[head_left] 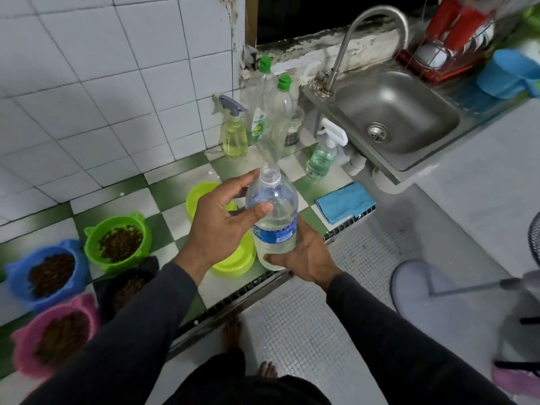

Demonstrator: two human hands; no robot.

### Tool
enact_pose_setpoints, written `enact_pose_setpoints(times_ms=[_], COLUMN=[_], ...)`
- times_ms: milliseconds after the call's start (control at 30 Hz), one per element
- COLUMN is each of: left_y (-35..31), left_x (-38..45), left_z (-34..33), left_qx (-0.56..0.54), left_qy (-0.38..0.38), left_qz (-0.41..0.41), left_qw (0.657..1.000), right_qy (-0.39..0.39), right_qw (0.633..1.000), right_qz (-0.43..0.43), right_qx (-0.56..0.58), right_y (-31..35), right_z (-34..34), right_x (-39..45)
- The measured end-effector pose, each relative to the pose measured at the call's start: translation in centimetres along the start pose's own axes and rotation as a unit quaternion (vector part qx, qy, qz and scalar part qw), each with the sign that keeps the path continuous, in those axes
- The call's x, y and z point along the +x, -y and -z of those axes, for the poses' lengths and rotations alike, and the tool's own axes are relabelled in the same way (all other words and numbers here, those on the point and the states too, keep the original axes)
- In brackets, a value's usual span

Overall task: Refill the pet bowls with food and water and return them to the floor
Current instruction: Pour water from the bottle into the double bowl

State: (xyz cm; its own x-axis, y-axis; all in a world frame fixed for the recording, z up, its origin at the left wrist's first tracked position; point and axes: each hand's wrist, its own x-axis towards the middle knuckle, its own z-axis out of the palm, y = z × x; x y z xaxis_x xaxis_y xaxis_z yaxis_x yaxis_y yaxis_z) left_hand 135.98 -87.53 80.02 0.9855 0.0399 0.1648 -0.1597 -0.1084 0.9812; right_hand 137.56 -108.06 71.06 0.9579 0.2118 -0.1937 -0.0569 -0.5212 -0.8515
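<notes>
A clear plastic water bottle [273,217] with a blue label stands upright in front of me, uncapped and partly full. My right hand [304,255] grips its lower body from the right. My left hand [222,220] holds its upper part, thumb across the front and fingers reaching the neck. Below the hands sit two yellow-green bowls [204,194] [236,258] on the checkered floor. To the left, a green bowl [119,241], a blue bowl [46,276], a pink bowl [55,337] and a black bowl [128,287] all hold brown kibble.
A low steel sink [391,112] with a curved tap [377,21] is at the upper right. Spray bottles and dish-soap bottles [257,112] stand by the tiled wall. A blue cloth [344,203] lies near a floor drain grate [257,293]. A fan base [420,287] stands at right.
</notes>
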Motion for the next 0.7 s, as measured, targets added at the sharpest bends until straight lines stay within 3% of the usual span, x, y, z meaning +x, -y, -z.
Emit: enact_pose_setpoints(times_ms=[300,700], left_y=[-0.3,2.7], left_x=[-7.1,-12.7], left_z=[-3.2,-5.4], left_qx=[-0.036,-0.165], left_qy=[-0.051,-0.118], left_qz=[0.030,0.177], left_qw=[0.998,0.963], right_qy=[0.072,0.136], right_qw=[0.995,0.983], right_qz=[0.019,-0.002], right_qx=[-0.066,-0.121], right_y=[-2.0,-5.2], right_z=[1.9,2.4], right_x=[-6.5,-11.0])
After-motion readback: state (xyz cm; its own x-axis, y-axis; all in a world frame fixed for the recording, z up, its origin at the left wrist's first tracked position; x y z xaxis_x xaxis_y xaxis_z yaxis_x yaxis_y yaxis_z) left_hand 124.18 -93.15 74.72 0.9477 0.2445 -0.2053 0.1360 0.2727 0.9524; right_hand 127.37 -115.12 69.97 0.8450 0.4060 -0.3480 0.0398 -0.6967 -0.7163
